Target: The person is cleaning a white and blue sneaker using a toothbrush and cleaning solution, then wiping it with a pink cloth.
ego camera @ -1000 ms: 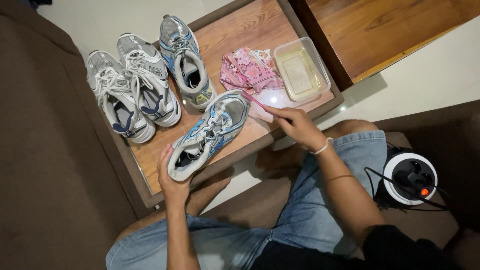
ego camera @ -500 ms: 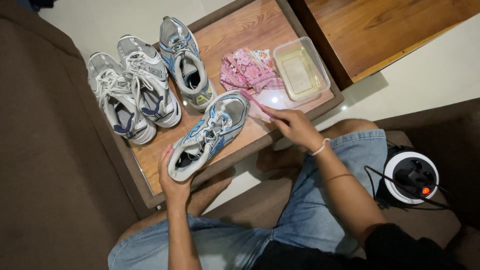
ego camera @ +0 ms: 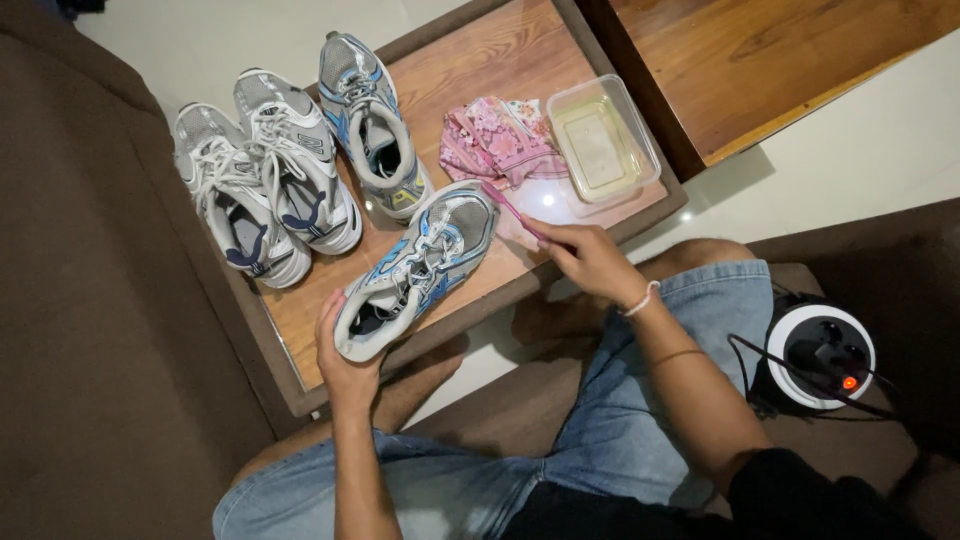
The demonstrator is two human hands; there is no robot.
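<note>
My left hand point(ego camera: 343, 362) grips the heel of a silver and blue sneaker point(ego camera: 420, 265), which lies tilted on the wooden tray table point(ego camera: 310, 325). My right hand point(ego camera: 590, 258) holds a pink toothbrush point(ego camera: 512, 210) whose head rests against the toe of that sneaker. A pink patterned cloth point(ego camera: 497, 140) lies just beyond the brush, and a clear plastic tub point(ego camera: 602, 140) of liquid stands to its right.
A second silver and blue sneaker point(ego camera: 370, 120) and a pair of white sneakers point(ego camera: 262, 175) stand at the table's far left. A round white cable reel point(ego camera: 822, 355) with a red light sits by my right thigh. Brown sofa cushions point(ego camera: 90, 330) border the left.
My right hand has shifted slightly back and forth with the toothbrush at the sneaker's toe. The left hand and the shoe have stayed in place.
</note>
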